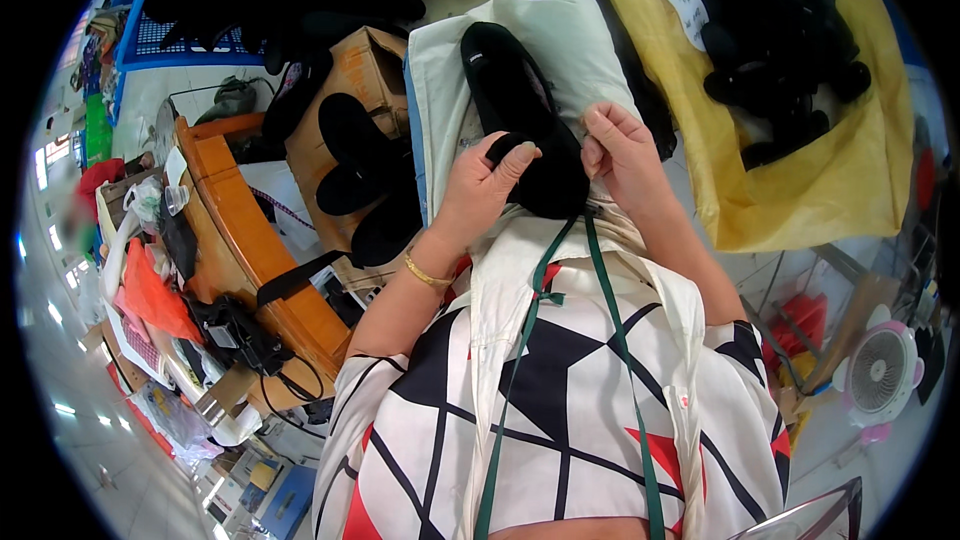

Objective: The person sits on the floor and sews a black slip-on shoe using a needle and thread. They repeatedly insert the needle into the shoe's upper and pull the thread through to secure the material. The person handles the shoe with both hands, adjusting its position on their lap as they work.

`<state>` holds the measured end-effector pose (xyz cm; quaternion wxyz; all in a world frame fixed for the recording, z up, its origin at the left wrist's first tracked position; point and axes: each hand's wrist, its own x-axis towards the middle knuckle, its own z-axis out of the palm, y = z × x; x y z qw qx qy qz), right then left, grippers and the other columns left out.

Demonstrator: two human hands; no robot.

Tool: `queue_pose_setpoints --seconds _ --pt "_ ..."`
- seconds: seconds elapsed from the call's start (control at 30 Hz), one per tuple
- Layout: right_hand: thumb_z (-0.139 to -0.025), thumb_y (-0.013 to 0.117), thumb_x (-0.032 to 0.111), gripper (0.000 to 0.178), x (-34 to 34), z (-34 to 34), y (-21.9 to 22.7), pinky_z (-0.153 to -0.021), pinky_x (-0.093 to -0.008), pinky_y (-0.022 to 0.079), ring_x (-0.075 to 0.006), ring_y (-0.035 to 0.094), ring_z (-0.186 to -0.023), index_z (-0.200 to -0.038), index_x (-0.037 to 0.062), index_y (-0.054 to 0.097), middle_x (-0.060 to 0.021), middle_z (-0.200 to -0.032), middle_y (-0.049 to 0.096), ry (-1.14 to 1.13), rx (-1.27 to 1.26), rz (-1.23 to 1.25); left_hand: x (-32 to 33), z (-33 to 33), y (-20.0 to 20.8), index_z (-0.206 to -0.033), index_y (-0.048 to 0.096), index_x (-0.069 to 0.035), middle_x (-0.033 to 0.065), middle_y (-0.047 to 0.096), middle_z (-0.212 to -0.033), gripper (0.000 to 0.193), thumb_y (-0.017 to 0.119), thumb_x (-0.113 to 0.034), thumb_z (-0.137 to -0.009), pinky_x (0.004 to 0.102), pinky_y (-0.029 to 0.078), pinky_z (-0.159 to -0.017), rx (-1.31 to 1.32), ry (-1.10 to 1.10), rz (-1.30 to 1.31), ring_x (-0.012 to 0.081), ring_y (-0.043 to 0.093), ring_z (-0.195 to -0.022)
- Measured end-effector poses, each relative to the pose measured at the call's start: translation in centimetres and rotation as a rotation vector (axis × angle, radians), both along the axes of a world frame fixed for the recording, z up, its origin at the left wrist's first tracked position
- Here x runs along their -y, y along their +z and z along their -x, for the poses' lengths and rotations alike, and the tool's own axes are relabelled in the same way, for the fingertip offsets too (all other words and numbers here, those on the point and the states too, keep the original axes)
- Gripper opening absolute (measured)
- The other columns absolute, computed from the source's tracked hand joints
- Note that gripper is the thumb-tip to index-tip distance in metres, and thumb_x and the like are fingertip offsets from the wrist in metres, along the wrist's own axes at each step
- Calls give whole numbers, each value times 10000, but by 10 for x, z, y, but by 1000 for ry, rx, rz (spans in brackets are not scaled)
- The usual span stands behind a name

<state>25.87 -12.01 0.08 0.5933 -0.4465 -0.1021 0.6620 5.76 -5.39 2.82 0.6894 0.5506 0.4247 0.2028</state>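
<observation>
A black cloth shoe (pixel 505 80) lies on the pale cloth (pixel 435 50) across my lap, its toe and heel running away from me. My left hand (pixel 480 180) is closed at the shoe's left side, thumb and fingers pinching a black part of its edge. On the other side, my right hand (pixel 625 155) is raised beside the shoe with thumb and forefinger pressed together. Whatever these fingers hold is too small to make out. A green cord (pixel 605 290) hangs down my front over a white apron (pixel 490 310).
To the right, a yellow sack (pixel 690 150) holds black shoes (pixel 770 70) and a white insole (pixel 677 2). On the left are more black shoes (pixel 350 145), a cardboard box (pixel 365 75), a wooden table (pixel 250 220) and a blue crate (pixel 185 35). A fan (pixel 880 370) stands at the lower right.
</observation>
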Motion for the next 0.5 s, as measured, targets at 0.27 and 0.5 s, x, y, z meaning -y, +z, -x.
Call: queue_pose_setpoints --seconds 0.27,0.5 --pt "-1017 579 162 106 14 -23 9 -512 -235 341 -80 388 -542 -1002 57 580 33 -629 413 -308 -118 -44 8 -4 -23 -1118 519 -11 5 609 -869 344 736 -191 -921 210 464 -670 -23 12 54 63 548 -775" --pt "-1009 594 160 127 13 -15 3 -585 -244 437 -103 525 -604 -1046 39 597 -3 -687 544 -361 -65 -78 20 -1 -12 -992 605 -7 31 632 -849 202 724 -155 -921 203 476 -599 -179 48 -140 77 577 -732"
